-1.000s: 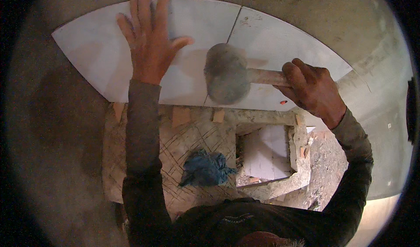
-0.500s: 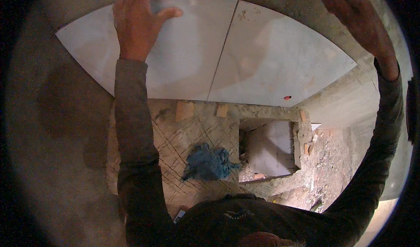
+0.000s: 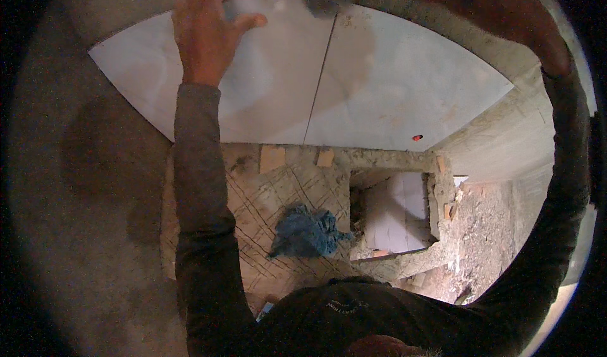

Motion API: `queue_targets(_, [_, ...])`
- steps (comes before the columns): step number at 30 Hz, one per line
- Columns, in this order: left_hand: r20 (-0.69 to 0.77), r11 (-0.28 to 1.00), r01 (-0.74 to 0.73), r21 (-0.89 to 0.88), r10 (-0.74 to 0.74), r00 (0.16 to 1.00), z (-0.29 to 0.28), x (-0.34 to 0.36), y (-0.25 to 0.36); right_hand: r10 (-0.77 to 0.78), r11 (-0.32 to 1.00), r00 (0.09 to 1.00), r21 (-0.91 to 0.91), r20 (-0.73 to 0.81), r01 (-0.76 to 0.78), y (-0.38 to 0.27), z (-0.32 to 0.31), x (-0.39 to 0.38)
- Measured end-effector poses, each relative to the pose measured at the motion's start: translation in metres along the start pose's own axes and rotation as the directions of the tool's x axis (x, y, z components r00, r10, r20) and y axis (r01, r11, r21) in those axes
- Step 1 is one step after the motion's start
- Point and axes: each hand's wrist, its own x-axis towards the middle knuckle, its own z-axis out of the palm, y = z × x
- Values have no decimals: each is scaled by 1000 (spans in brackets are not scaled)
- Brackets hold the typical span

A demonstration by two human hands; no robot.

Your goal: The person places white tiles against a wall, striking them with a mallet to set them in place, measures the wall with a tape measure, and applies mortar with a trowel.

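Note:
Two large pale tiles stand side by side, a left tile (image 3: 265, 72) and a right tile (image 3: 404, 79), with a thin dark joint between them. My left hand (image 3: 208, 38) rests at the upper edge of the left tile, thumb out to the side and fingers reaching over the top; it looks open. Motion smears my right hand (image 3: 499, 12) above the right tile, and its fingers are hard to see. In line with it, a blurred dark block (image 3: 322, 5) shows at the top of the joint. My right hand seems closed on something unclear connected to this block.
Below the tiles, a scored mortar surface (image 3: 253, 196) carries a crumpled blue cloth (image 3: 306, 230). Small orange-brown pieces (image 3: 272, 159) sit along the lower tile edge. A rectangular opening (image 3: 398, 211) lies to the right, with rubble (image 3: 484, 237) beyond. The right tile has a small hole (image 3: 417, 138).
My right hand has swung left and is now blurred; the dark block has appeared above the joint. My left hand keeps its place on the tile, while the whole view has shifted slightly.

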Motion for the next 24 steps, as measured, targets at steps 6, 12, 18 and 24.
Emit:
queue_targets(6, [25, 999, 27, -19, -26, 999, -1, 1, 9, 203, 884, 878, 305, 434, -355, -36, -67, 1])
queue_targets(12, [20, 1000, 3, 27, -4, 1000, -12, 1, -2, 90, 983, 989, 148, 117, -106, -11, -5, 13])
queue_targets(18, [3, 998, 8, -61, -8, 1000, 0, 2, 8, 226, 912, 965, 320, 129, -257, -23, -52, 7])
queue_targets(24, [61, 996, 74, -50, -71, 996, -2, 1, 8, 163, 938, 934, 242, 318, -246, -41, -70, 10])
